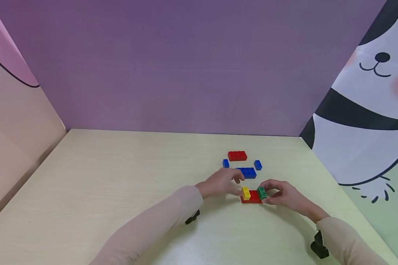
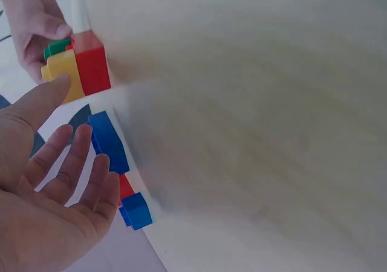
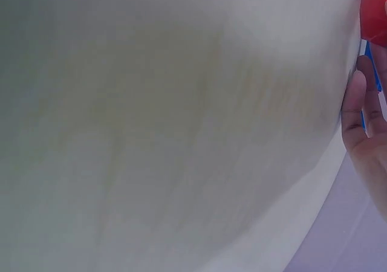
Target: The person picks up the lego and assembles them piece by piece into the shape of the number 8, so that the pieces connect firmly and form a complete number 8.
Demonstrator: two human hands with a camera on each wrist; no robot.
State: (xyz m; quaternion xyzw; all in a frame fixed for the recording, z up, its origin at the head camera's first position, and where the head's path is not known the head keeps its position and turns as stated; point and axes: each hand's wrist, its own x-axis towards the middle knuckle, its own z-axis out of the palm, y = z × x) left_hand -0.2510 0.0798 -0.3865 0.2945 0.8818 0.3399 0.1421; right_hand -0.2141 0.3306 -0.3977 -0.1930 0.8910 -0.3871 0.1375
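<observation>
The near red brick (image 1: 254,198) is on the tabletop (image 1: 136,176). On it sit the yellow brick (image 1: 246,193), left, and the green brick (image 1: 261,193), right. The right hand (image 1: 284,195) pinches the green brick. The left hand (image 1: 223,181) has loose fingers, its thumb touching the yellow brick.

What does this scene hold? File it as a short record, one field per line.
Base: red base brick on the table
Base, left end: yellow brick
Base, right end: green brick; full seating unclear
Left: left hand, thumb touching the yellow brick
Right: right hand, fingers pinching the green brick
Beyond base: blue brick, flanked by left small blue brick and right small blue brick
Farthest: second red brick
</observation>
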